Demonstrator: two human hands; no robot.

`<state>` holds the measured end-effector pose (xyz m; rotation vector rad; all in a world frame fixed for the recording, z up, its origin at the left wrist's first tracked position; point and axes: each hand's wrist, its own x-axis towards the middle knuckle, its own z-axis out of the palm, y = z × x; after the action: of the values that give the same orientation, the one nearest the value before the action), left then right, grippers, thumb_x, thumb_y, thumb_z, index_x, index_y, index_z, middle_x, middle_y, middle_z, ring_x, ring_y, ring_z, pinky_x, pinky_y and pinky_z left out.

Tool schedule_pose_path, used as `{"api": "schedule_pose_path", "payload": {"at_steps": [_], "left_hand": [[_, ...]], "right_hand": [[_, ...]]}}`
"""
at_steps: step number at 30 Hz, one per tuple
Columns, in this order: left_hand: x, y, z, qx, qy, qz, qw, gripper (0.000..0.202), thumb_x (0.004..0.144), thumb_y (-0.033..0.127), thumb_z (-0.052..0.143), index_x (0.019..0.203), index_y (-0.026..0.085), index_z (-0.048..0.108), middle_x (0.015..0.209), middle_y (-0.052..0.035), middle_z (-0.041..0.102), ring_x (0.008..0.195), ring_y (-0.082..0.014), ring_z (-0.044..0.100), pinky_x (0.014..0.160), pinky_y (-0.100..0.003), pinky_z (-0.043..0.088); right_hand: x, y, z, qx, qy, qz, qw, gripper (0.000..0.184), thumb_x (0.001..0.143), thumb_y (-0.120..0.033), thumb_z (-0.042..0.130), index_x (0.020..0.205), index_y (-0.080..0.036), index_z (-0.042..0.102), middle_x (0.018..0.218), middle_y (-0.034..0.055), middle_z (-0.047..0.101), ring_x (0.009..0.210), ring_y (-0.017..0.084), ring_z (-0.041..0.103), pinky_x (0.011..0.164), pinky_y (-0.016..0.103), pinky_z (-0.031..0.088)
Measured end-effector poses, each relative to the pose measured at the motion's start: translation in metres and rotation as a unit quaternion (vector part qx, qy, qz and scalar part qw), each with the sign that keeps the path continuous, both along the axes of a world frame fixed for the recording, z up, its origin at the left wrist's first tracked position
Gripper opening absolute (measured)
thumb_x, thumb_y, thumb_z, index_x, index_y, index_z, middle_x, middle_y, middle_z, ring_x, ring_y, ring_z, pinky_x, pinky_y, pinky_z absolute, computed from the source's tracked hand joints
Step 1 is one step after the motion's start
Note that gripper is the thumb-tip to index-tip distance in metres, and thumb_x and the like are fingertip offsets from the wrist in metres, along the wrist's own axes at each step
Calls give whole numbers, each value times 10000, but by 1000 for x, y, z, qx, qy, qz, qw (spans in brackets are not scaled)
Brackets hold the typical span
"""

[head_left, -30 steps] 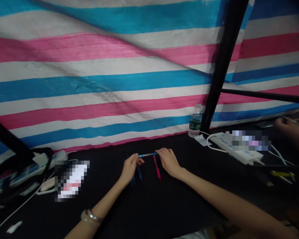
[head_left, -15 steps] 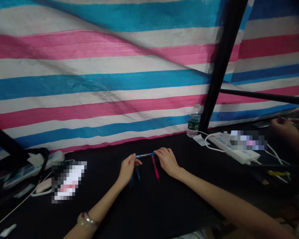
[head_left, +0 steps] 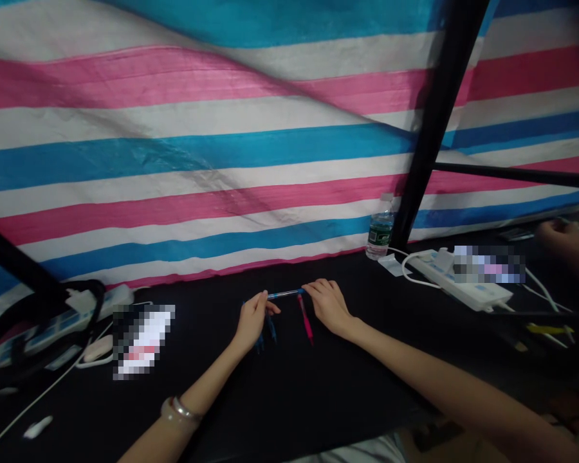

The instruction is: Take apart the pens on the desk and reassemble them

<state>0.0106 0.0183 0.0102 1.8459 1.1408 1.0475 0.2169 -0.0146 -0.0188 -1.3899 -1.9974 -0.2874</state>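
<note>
Striped tarpaulin is hanging behind a black desk. Left fingers are pinching one end of a blue pen, which is being held level above the desk; right fingers are gripping its other end. A pink pen is lying just below the right hand, and blue pens are lying beside the left hand.

You wear a pale, glossy bangle with a thin shiny band on your left forearm, while your left hand, right hand and right forearm are bare.
</note>
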Motion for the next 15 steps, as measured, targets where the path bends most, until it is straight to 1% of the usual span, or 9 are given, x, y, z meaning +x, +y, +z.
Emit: {"api": "schedule_pose_path", "payload": {"at_steps": [4,8,10,12,15], "left_hand": [[1,-1,2,-25,-21,8,999,486,833,498,366,574,154,591,584,-68,658,561,-165,555,580,-264,407],[1,2,2,-61,-60,20,996,488,825,502,368,565,144,573,557,-78,652,512,-153,536,522,-250,381],[0,4,2,-69,-73,17,995,492,823,506,367,564,141,571,557,-83,652,500,-147,533,510,-245,372],[-1,5,1,-72,-81,11,994,495,824,509,366,562,140,570,562,-86,654,493,-143,533,507,-244,370],[-1,5,1,-80,-86,-5,993,492,825,505,372,557,141,566,569,-85,656,488,-137,528,508,-242,367]], "right_hand": [[-1,-3,2,6,16,6,1000,318,843,-67,393,1074,-186,577,993,77,616,926,216,485,738,351,311],[-4,-6,4,-1,56,15,998,238,853,-131,431,1008,-201,598,946,69,602,896,201,501,738,337,324],[-6,-8,4,-19,92,14,995,178,847,-206,476,976,-206,599,920,59,591,879,196,510,740,329,336],[-6,-8,4,-40,139,10,989,186,848,-285,487,992,-213,580,943,53,581,897,195,516,770,333,343],[-4,-3,3,-66,221,4,973,243,881,-359,411,1007,-210,556,973,54,577,918,189,525,801,331,354]]}}
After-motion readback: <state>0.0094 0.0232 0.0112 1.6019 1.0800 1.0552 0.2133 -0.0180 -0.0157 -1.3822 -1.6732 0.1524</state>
